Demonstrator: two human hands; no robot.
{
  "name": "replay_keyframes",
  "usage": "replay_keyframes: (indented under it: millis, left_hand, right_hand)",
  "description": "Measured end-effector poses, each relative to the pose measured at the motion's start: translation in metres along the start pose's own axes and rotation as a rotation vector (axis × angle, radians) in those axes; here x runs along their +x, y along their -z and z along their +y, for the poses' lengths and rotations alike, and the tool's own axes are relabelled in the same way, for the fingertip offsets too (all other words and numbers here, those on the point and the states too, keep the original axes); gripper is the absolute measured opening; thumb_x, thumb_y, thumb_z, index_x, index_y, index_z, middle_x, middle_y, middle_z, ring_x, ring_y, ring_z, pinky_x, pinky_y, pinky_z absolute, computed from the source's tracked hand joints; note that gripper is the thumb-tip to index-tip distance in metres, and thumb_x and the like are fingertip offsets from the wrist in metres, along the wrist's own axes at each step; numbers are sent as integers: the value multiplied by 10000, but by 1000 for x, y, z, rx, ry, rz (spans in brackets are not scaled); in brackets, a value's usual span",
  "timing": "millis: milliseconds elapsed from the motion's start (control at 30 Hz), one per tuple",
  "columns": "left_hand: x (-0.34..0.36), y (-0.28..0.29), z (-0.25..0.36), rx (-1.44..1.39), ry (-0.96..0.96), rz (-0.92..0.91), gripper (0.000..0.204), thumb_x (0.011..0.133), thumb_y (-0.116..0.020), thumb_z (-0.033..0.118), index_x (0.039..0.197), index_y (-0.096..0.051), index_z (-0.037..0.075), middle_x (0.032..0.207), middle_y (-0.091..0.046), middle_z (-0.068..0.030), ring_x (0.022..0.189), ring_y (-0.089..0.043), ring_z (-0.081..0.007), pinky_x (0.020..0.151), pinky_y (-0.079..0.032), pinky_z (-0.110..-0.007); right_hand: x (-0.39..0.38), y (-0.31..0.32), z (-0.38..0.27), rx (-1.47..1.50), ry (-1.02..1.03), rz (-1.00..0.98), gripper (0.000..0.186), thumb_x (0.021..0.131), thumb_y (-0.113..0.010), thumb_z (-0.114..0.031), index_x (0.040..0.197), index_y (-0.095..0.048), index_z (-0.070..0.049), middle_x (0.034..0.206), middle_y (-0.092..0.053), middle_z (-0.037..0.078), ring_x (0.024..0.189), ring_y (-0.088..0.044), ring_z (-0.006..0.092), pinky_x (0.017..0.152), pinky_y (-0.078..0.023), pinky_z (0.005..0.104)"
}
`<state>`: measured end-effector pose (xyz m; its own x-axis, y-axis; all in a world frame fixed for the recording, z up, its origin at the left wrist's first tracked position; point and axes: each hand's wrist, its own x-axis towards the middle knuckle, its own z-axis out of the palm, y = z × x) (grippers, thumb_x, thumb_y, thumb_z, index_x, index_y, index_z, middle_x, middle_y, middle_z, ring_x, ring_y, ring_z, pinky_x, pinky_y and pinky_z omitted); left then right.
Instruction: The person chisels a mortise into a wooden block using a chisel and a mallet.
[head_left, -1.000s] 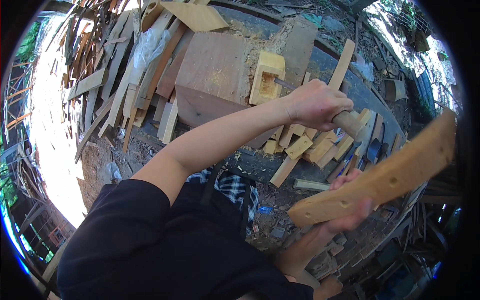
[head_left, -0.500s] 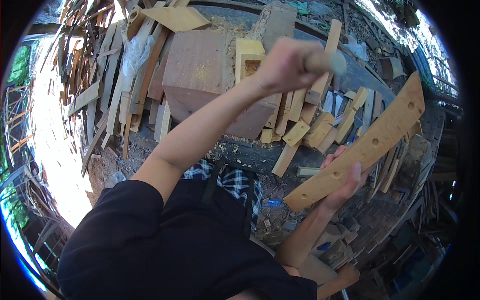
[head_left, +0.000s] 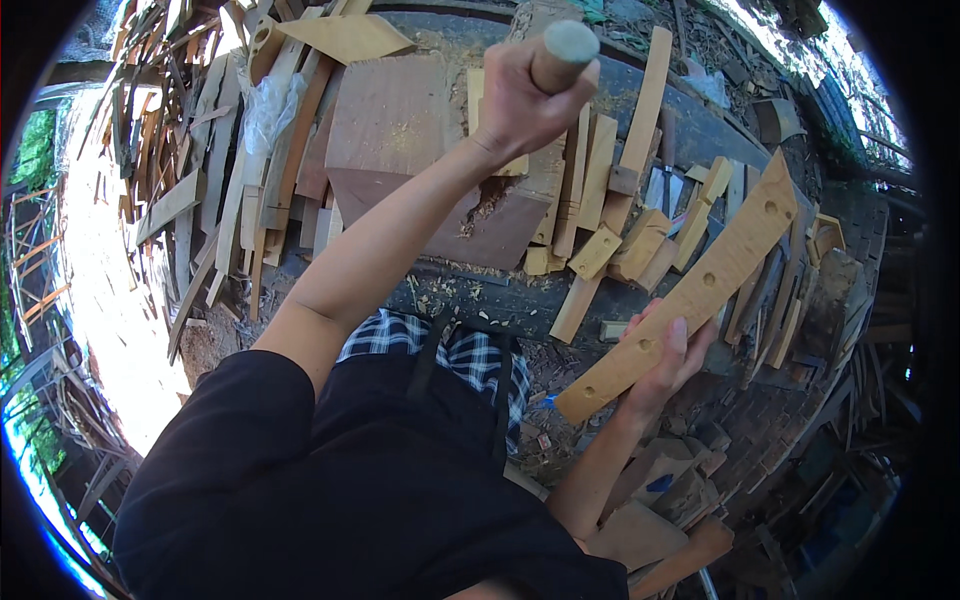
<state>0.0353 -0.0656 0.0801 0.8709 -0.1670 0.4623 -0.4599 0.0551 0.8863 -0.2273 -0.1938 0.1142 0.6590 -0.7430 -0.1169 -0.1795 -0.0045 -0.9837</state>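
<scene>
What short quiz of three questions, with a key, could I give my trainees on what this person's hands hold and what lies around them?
1. Multiple choice: how many round holes show along the long board in the right hand?
A) two
B) four
C) seven

2. True or false: the left hand is closed around a wooden handle.

3. Fill the gap: in the picture, the clear plastic bag lies to the ____ of the large wooden block.

Key: 1. B; 2. true; 3. left.
</scene>
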Motion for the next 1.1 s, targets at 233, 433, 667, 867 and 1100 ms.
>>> replay_keyframes:
  millis: [233,433,667,867,1100]
  left_hand:
    - [-25,-33,-3,112,-356,-282,138,761,-737,127,803,-616,76,692,-619,-72,601,-636,-226,533,-491,-315]
    - [-33,-51,-8,203,-341,-442,281,654,-757,146,869,-580,109,745,-599,-45,664,-636,-274,538,-493,-371]
    - [-30,-71,-10,347,-265,-565,250,709,-738,204,893,-594,113,769,-632,-51,704,-658,-289,579,-520,-390]
    - [-35,-93,-16,467,-178,-733,199,747,-702,198,885,-596,102,782,-662,-81,725,-671,-318,603,-525,-430]
    - [-26,-92,-20,463,-153,-680,176,743,-703,189,847,-591,102,783,-663,-88,747,-670,-327,629,-529,-437]
  right_hand:
    - [-1,0,3,-17,6,29,500,918,-526,-291,1325,-390,-35,918,-572,151,664,-580,199,545,-487,304]
    - [-4,0,-2,333,163,67,695,833,-594,-276,1413,-341,10,957,-575,183,690,-579,217,564,-501,326]
    - [15,-5,4,-15,34,-103,607,876,-521,-362,1341,-367,-4,888,-537,171,640,-540,210,545,-474,315]
    - [35,5,9,33,56,-70,578,878,-546,-284,1352,-384,6,930,-569,162,655,-565,197,568,-488,317]
    - [45,14,13,140,-109,-68,548,877,-546,-182,1371,-410,12,1012,-598,157,723,-610,193,648,-519,306]
